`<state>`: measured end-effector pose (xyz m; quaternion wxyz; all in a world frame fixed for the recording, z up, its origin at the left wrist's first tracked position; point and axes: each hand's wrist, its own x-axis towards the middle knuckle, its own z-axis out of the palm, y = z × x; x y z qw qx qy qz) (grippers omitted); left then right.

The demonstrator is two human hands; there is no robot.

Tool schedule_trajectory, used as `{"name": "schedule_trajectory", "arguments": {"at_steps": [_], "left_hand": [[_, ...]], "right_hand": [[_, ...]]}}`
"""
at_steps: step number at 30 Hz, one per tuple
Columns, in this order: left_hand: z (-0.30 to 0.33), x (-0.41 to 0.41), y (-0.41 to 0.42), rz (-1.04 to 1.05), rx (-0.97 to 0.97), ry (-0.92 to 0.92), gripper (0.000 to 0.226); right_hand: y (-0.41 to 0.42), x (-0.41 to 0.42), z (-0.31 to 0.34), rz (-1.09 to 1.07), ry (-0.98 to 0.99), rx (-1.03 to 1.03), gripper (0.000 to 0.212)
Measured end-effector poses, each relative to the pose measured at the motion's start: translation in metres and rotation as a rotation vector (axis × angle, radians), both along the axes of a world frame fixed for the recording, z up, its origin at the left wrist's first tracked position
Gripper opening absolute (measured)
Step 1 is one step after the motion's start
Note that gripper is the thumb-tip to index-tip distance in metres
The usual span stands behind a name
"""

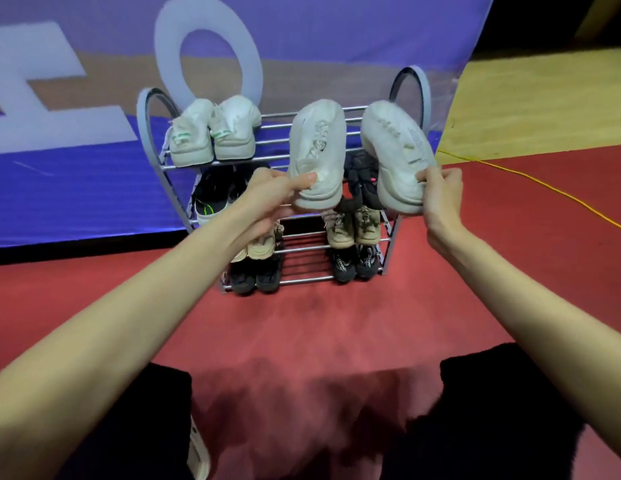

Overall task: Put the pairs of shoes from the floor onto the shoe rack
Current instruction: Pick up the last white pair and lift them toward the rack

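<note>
Head camera looks forward and down, close above the shoe rack.

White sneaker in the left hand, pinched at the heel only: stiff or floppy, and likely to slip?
The white sneaker probably holds its shape: it sticks out toe-forward from the left hand without sagging. Likely light, since a heel pinch carries it. The thick sole gives purchase, so slipping seems unlikely, though it may pivot.

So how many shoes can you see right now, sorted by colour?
White: 4, two on the top shelf, one in the left hand, one in the right hand
Black: 8
Beige: 4
Total: 16
</note>
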<state>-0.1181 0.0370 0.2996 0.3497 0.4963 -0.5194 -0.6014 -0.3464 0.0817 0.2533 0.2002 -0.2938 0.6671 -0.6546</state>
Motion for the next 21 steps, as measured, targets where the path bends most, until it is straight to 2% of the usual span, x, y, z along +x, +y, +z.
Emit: {"name": "schedule_trajectory", "arguments": {"at_steps": [3, 6, 9, 11, 14, 21], "left_hand": [[0.009, -0.022, -0.027, 0.045, 0.053, 0.104, 0.034], [0.010, -0.043, -0.056, 0.061, 0.071, 0.133, 0.042], [0.008, -0.061, -0.086, 0.090, 0.081, 0.141, 0.050], [0.006, -0.072, -0.107, 0.091, 0.072, 0.126, 0.049], [0.001, -0.085, -0.135, 0.078, 0.060, 0.109, 0.046], [-0.022, -0.100, -0.175, 0.085, 0.056, 0.093, 0.049]], "right_hand": [[-0.033, -0.012, 0.004, 0.015, -0.012, 0.009, 0.015], [-0.069, -0.025, 0.007, 0.009, -0.048, 0.058, 0.024], [-0.105, -0.039, 0.009, 0.038, 0.000, 0.095, 0.018], [-0.126, -0.045, 0.007, 0.054, 0.060, 0.126, 0.021], [-0.154, -0.050, 0.002, 0.023, 0.156, 0.181, 0.037], [-0.195, -0.061, -0.008, 0.033, 0.254, 0.207, 0.038]]}}
